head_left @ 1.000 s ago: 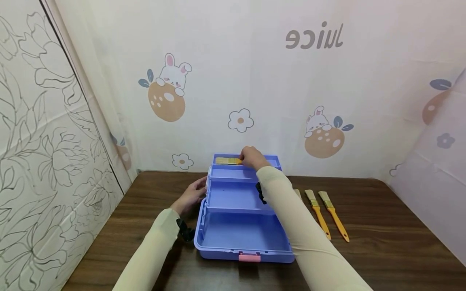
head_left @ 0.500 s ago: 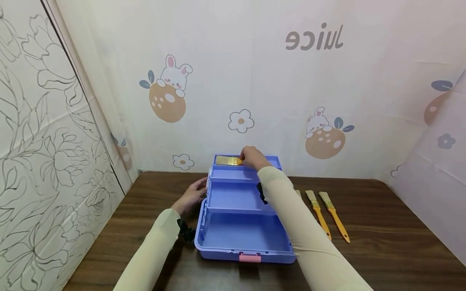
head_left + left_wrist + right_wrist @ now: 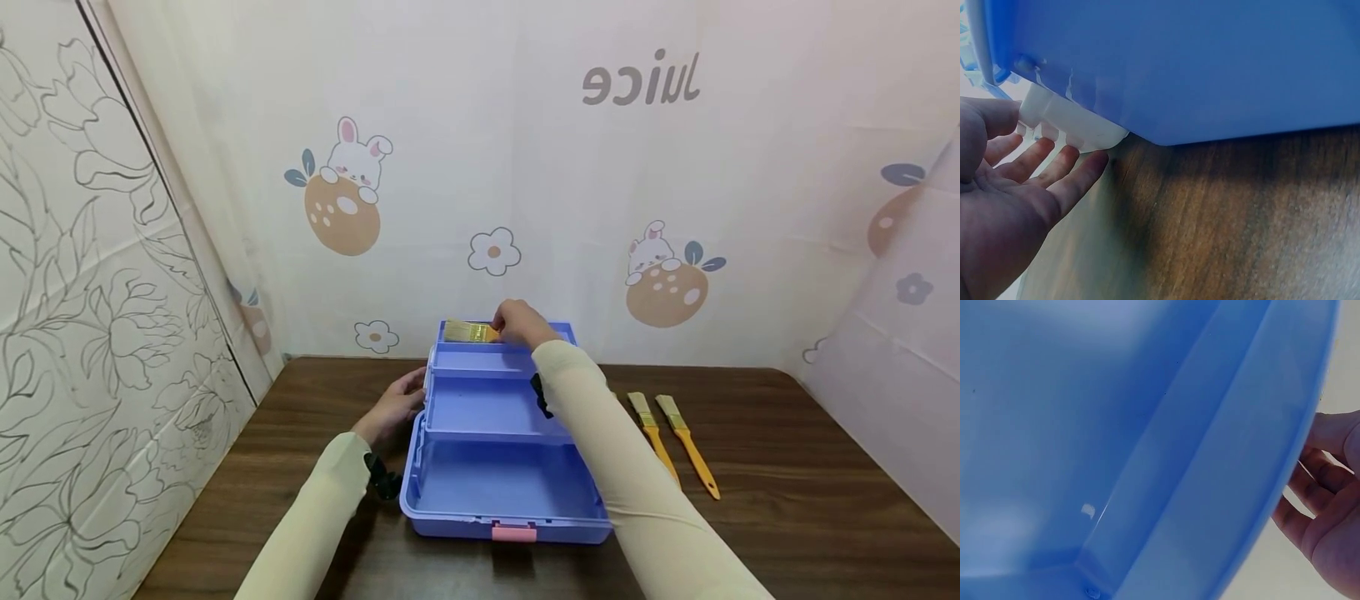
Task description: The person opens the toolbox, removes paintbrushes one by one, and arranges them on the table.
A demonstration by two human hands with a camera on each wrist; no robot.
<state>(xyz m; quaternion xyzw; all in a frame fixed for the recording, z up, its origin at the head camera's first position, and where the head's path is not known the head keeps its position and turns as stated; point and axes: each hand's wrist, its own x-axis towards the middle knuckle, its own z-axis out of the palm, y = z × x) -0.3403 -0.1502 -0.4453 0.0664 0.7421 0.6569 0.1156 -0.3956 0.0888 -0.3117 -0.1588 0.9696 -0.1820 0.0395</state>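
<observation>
A blue-violet toolbox stands open on the table, its tiered trays folded out toward the back. My right hand grips a paintbrush by its yellow handle at the topmost tray, bristles pointing left. In the right wrist view, the right hand shows beyond a blue rim, its fingers curled; the brush is hidden there. My left hand holds the toolbox's left side. In the left wrist view, its thumb and fingertips are at a white part on the box's side.
Two paintbrushes with yellow handles lie on the brown wooden table right of the toolbox; another is mostly behind the right sleeve. A pink latch sits at the box's front. A printed curtain hangs close behind.
The held paintbrush has turned slightly, and more of its bristle face shows. My right hand stays at the top tray; the left hand has not visibly moved.
</observation>
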